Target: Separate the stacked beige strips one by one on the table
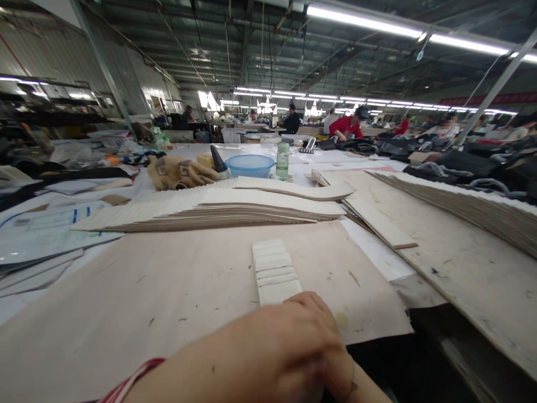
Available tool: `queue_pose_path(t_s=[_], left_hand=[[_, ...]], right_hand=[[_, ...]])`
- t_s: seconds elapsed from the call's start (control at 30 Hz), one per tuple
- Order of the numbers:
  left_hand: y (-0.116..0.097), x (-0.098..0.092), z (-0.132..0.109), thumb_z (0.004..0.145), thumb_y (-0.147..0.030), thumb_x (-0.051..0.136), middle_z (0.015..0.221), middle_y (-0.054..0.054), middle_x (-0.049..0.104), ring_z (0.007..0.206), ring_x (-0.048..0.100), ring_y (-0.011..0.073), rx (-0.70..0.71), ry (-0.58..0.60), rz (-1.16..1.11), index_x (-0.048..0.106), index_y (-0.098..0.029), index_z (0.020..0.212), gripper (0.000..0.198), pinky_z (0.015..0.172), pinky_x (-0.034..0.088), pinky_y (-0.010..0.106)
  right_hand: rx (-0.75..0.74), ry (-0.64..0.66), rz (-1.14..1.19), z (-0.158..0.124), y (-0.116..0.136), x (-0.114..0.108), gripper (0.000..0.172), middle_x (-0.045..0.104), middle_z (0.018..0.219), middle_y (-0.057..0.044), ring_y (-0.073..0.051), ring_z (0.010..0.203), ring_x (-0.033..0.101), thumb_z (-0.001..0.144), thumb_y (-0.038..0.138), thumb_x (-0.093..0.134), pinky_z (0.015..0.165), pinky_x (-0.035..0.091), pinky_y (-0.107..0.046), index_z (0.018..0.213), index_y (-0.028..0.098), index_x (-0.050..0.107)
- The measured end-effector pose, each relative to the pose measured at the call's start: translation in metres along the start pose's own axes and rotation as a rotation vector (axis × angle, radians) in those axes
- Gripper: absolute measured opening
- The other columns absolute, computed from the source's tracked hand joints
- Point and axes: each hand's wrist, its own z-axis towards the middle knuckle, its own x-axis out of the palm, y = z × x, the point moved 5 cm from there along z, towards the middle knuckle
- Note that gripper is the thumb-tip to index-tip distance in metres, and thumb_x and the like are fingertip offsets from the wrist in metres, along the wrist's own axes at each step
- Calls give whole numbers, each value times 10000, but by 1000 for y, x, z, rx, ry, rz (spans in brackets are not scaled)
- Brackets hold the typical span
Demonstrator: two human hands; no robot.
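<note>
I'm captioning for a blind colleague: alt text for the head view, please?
The person's left hand and right hand overlap at the near end of layered white strips on a pale sheet. Beyond are a fanned stack of strips, a blue basin and a green bottle.

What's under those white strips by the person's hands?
A pale sheet shows around the white strips, with dark flecks on it. What lies directly beneath the strips is covered, and the hands hide their near end.

Free work surface (126, 291) left, strip stack (235, 214) ahead
</note>
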Motion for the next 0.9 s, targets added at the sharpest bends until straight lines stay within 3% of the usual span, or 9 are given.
queue_pose_path(t_s=[0.1,0.17,0.27,0.43,0.63,0.77,0.9], left_hand=[[53,-46,7,830,-139,373,1041,64,554,995,490,194,-277,-323,384,556,-189,1047,288,925,371,362],[83,-55,14,812,-102,373,1021,66,561,978,494,184,-316,-370,560,567,-167,1034,302,900,387,325],[109,-50,23,840,-116,354,1026,74,554,969,485,178,-278,-373,670,546,-148,1068,299,891,385,305],[106,-33,33,897,-320,325,924,76,547,898,472,200,-252,-371,809,570,-148,940,303,834,391,344],[99,-28,36,885,-360,353,894,88,553,881,464,222,-299,-351,939,573,-127,956,329,773,410,351],[100,-29,21,901,-337,321,950,74,556,919,468,196,-240,-367,856,539,-152,1049,322,838,395,335],[103,-32,-5,912,-303,289,982,71,561,957,463,188,-271,-454,779,535,-150,1079,335,896,366,338]], right_hand=[[36,47,-8,1,0,1,153,575,787,-52,-187,765,515,790,114,444,670,445,-341,860,184,560],[66,83,4,1,0,2,176,572,789,-50,-182,772,510,787,87,442,688,439,-340,875,180,564],[70,90,11,2,0,1,180,572,800,-49,-180,778,508,786,88,444,700,434,-338,885,178,566],[81,108,4,0,-3,5,168,569,802,-48,-180,786,502,797,100,439,708,426,-343,874,181,565],[73,95,-16,-1,-3,6,149,554,753,-48,-185,770,507,803,108,424,710,424,-351,780,186,549],[62,95,1,1,-1,3,160,567,796,-51,-185,782,502,798,97,436,705,422,-347,862,181,556],[64,97,10,2,-1,2,168,571,806,-51,-186,791,501,797,94,443,713,418,-347,883,179,558]])
